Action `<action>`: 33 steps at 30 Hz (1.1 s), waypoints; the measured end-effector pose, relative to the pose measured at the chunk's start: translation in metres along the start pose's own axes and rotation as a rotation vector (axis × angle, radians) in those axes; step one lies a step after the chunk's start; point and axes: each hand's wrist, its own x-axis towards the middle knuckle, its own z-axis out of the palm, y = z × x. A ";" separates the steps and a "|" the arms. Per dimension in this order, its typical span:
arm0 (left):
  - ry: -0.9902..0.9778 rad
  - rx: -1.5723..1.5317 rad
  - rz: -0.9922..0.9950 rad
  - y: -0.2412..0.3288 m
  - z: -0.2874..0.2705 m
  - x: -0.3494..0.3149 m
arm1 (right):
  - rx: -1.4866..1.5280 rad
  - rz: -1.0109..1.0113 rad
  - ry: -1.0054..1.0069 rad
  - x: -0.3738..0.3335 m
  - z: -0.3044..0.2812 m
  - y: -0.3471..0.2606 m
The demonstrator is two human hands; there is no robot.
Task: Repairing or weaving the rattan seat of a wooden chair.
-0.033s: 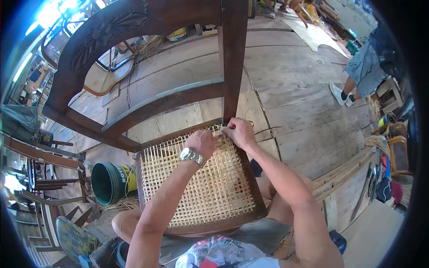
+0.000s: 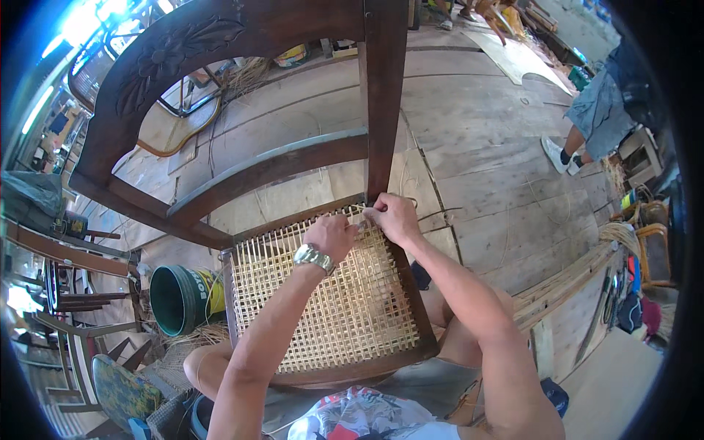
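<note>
A dark wooden chair [image 2: 381, 110] with a carved back stands before me, its seat towards my lap. Across the seat frame stretches a woven cane seat [image 2: 330, 315] of pale strands in an open grid. My left hand [image 2: 331, 236], with a metal watch [image 2: 314, 257] on its wrist, is closed low over the weave near the far edge. Beside it my right hand [image 2: 394, 218] pinches at the far right corner, by the foot of the back post. A thin cane strand [image 2: 355, 208] shows between the two hands; their fingertips partly hide it.
A green bucket [image 2: 172, 301] lies on its side left of the seat. Chair frames crowd the far left. Long wooden strips [image 2: 565, 282] and a cane bundle [image 2: 620, 236] lie at right. Another person's legs [image 2: 576, 143] show on the plank floor [image 2: 499, 176], far right.
</note>
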 end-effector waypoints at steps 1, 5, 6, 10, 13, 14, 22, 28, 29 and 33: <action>0.039 -0.133 -0.047 -0.007 0.004 -0.001 | 0.005 -0.004 -0.003 0.000 0.001 -0.002; -0.001 -0.219 -0.029 -0.026 0.008 0.002 | 0.036 0.043 -0.030 0.001 0.005 -0.005; 0.001 -0.185 -0.054 -0.020 0.006 0.000 | 0.024 0.048 -0.044 0.000 0.004 -0.003; -0.072 0.088 -0.133 0.003 -0.022 -0.007 | 0.002 -0.001 -0.018 0.000 0.003 0.003; -0.063 -0.020 -0.060 0.019 -0.037 -0.006 | 0.062 -0.043 -0.015 0.000 0.000 0.010; -0.096 0.063 -0.034 0.022 -0.031 -0.001 | 0.142 -0.039 -0.034 -0.001 0.000 0.015; -0.099 0.211 0.036 0.019 -0.010 0.013 | 0.238 0.018 -0.062 0.002 0.002 0.013; 0.022 -0.387 -0.157 -0.006 0.017 -0.006 | 0.121 0.081 -0.059 0.001 -0.001 0.002; 0.024 -0.386 -0.157 -0.008 0.022 -0.008 | 0.093 0.058 -0.034 0.001 0.001 0.003; 0.099 -0.433 -0.199 -0.016 0.035 -0.015 | 0.046 0.023 -0.010 0.000 0.006 0.004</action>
